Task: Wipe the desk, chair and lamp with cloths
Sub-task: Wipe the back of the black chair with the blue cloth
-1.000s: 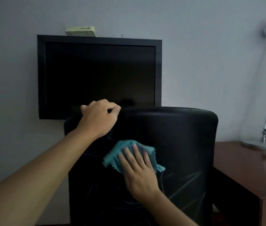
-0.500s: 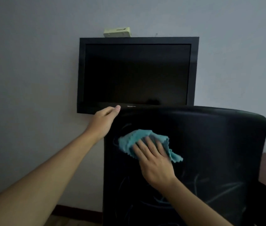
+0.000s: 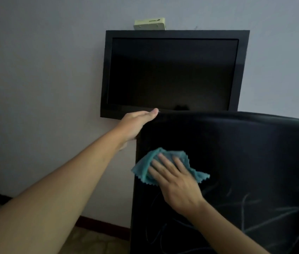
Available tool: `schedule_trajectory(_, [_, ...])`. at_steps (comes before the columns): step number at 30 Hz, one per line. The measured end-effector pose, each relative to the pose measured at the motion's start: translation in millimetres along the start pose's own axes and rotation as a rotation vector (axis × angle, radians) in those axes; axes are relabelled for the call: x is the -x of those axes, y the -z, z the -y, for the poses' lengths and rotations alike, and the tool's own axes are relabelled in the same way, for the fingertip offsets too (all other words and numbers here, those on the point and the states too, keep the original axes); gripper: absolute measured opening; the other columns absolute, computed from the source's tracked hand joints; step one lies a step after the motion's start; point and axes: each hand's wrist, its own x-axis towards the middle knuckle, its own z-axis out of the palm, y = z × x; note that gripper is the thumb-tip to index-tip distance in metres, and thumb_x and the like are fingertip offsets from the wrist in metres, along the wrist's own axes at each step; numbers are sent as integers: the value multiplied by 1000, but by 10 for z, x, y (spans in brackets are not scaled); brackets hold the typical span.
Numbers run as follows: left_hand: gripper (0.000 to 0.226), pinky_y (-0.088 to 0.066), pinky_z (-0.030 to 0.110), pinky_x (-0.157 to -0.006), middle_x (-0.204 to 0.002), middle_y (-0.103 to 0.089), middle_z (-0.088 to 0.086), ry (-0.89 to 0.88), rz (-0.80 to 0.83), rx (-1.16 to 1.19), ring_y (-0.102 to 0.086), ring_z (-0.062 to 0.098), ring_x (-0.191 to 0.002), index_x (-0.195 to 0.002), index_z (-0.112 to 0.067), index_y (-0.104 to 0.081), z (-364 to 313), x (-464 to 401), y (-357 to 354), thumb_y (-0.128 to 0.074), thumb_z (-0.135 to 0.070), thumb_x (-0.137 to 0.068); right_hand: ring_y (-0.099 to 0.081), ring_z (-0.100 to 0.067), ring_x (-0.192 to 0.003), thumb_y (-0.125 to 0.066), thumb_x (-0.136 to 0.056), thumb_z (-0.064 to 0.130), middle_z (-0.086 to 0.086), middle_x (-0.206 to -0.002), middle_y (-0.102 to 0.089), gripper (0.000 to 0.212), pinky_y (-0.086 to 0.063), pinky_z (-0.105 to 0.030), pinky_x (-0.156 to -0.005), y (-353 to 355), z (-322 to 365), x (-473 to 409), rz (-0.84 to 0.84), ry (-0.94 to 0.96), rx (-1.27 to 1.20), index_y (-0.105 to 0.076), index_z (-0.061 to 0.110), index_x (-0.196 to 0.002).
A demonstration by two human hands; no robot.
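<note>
My right hand (image 3: 177,182) presses flat, fingers spread and not curled, on a teal cloth (image 3: 165,165) against the upper left of the chair back (image 3: 236,162), while my left hand (image 3: 135,123) lies open-palmed over the back's top left corner, gripping nothing, apparently to steady the chair against the push of wiping. Seen from the head camera, the black chair back stands upright, its broad face toward me and its top edge running left to right below a dark wall screen (image 3: 172,74); the crumpled cloth stretches sideways, overhanging the back's left edge.

Right hand (image 3: 177,182) flat on teal cloth (image 3: 146,166) against black chair back (image 3: 245,153).
</note>
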Motion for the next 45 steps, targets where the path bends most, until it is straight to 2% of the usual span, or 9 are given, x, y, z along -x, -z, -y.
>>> schedule_trajectory(5, [30, -56, 23, -57, -83, -77, -3, 47, -7, 82, -75, 13, -76, -83, -29, -79, 4, -52, 13, -69, -57, -82, -11, -25, -153, -41, -94, 21, -2, -160, -29, 59, -2, -49, -125, 254, -368, -653, -158, -170, -21, -37, 18, -152])
schedule_trajectory(15, [47, -53, 13, -56, -90, -76, -17, -31, -20, 5, -69, -6, -82, -92, -30, -78, -4, -11, 12, -68, -70, -70, -38, -22, -142, -43, -81, 25, 4, -149, -49, 61, -8, -44, -121, -88, 350, 387, 127, 105, -55, -55, 25, -141])
schedule_trajectory(18, [51, -57, 25, -68, -105, -75, -6, 26, 7, 121, -72, 11, -95, -105, -29, -75, 168, 28, 5, -67, -68, -73, -30, -27, -146, -44, -83, 18, -3, -151, -48, 59, -11, -49, -121, 97, -74, -47, -81, -90, -65, -52, 20, -142])
schedule_trajectory(23, [45, -53, 30, -67, -96, -75, -3, 259, -43, 359, -70, 12, -79, -101, -30, -73, 951, 310, -267, -48, -66, -90, -10, -25, -152, -45, -90, 16, -4, -159, -35, 61, -3, -51, -124, 137, -128, -330, -193, -326, -112, -39, 18, -151])
schedule_trajectory(30, [71, -55, 33, -86, -106, -76, -1, 325, -200, 443, -71, 18, -103, -117, -21, -70, 1363, 676, -512, -65, -68, -64, -44, -16, -139, -36, -85, 35, 10, -148, -50, 58, 1, -45, -120, -247, 701, 967, 338, 201, 4, -56, 32, -139])
schedule_trajectory(34, [58, -57, 31, -80, -105, -74, 6, 334, -285, 419, -71, 18, -93, -111, -20, -72, 1307, 654, -563, -66, -63, -72, -30, -21, -145, -40, -86, 26, 1, -151, -47, 58, -13, -48, -120, -153, 273, 442, 92, 55, -10, -52, 23, -143])
schedule_trajectory(39, [45, -54, 21, -64, -95, -78, -3, 288, -242, 448, -74, 12, -86, -98, -23, -74, 1383, 647, -545, -65, -61, -76, -13, -23, -152, -42, -93, 21, -3, -159, -36, 58, -2, -49, -125, -13, -26, -209, -123, -280, -98, -38, 19, -151])
schedule_trajectory(42, [16, -53, 22, -61, -85, -78, -4, 289, -323, 435, -73, 15, -81, -96, -24, -74, 1452, 610, -547, -63, -36, -93, -28, -24, -147, -42, -86, 21, -1, -152, -47, 58, -11, -51, -123, -196, 353, 207, 13, -103, -64, -52, 21, -143])
schedule_trajectory(45, [23, -56, 29, -77, -92, -78, -3, 267, -329, 355, -74, 14, -87, -95, -28, -76, 1434, 630, -564, -62, -47, -92, -26, -18, -148, -35, -90, 31, 7, -152, -46, 56, -1, -52, -123, -270, 757, 812, 380, 228, -21, -51, 30, -144])
